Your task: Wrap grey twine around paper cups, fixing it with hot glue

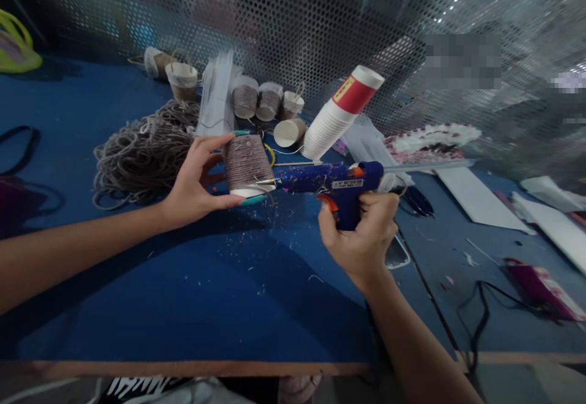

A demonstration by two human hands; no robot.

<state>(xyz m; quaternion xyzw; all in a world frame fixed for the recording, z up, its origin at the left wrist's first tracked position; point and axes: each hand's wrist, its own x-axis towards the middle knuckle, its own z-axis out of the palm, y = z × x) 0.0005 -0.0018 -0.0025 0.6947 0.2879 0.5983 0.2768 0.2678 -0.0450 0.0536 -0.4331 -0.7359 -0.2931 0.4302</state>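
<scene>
Between the thumb and fingers of my left hand point(196, 178) is a paper cup point(248, 163), tipped on its side and wound with greyish-brown cord over most of its wall. A white band of bare cup shows near its lower end. My right hand point(361, 233) grips a blue hot glue gun point(315, 178) with a finger at its orange trigger. The gun's metal nozzle is at the cord near the white band; whether it touches cannot be made out. A clear glue stick point(430, 165) sticks out of the gun's back. Left of the cup lies a heap of loose cord point(144, 151).
Behind my hands stand a leaning stack of white paper cups point(327, 123), several cord-wrapped cups point(246, 97) and a bundle of clear glue sticks point(217, 93). A perforated metal screen point(293, 25) backs the blue table point(192, 306). White boards point(480, 199) and a purple box point(547, 291) lie right.
</scene>
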